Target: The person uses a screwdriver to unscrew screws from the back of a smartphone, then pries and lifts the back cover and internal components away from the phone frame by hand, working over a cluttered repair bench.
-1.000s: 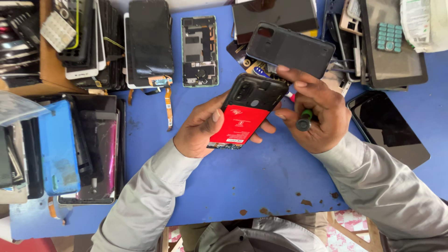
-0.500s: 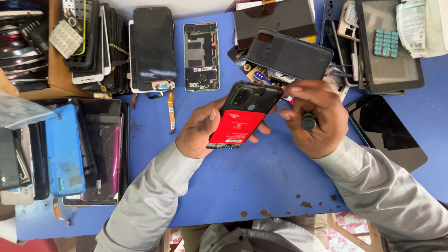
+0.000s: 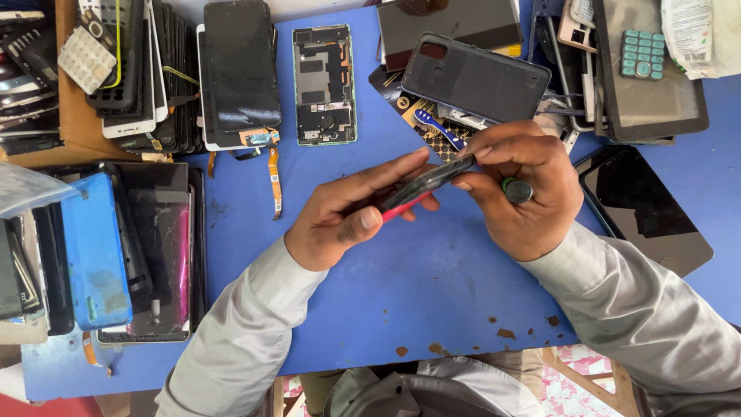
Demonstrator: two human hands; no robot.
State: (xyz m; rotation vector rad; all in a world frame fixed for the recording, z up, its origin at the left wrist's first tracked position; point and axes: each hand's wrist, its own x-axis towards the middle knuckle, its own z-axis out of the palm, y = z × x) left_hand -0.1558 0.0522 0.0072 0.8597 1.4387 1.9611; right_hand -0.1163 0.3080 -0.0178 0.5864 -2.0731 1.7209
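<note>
Both hands hold an opened smartphone (image 3: 421,188) with a black and red inside, now turned edge-on above the blue table (image 3: 432,293). My left hand (image 3: 347,212) grips its lower end with thumb and fingers. My right hand (image 3: 521,189) pinches its upper end, and a tool with a green and black round handle end (image 3: 518,190) is tucked in that same hand. A black phone back cover (image 3: 475,79) lies just beyond my right hand.
An opened phone frame with bare circuit board (image 3: 324,83) and a black screen panel (image 3: 239,69) lie at the back. Stacks of phones and screens (image 3: 123,255) fill the left side. Tablets (image 3: 652,77) and a dark screen (image 3: 648,208) sit on the right.
The phone has been tipped from lying face-up, red inside showing, to nearly edge-on. Both hands have stayed on it and shifted slightly.
</note>
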